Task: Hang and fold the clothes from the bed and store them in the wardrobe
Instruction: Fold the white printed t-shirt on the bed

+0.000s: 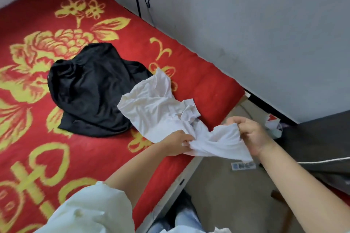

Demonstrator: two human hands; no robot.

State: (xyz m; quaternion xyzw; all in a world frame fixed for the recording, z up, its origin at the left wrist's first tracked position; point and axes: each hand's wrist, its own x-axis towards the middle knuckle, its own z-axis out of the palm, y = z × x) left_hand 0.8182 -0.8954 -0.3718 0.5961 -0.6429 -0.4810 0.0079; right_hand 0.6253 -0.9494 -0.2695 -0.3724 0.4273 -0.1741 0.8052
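Red flowered bed (198,81) under me: my left hand (179,143) and right hand (252,134) each pinch the white garment (157,111); a black garment (91,89) lies beside it.

I see thin, creased white cloth (151,111), a matt black garment (89,89), and a fuzzy woven red bed cover (198,81).

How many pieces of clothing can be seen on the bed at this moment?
2. A black garment lies crumpled in the middle of the bed. A white garment lies partly beside it near the bed edge, its near end held by both hands. Anything under them would be hidden.
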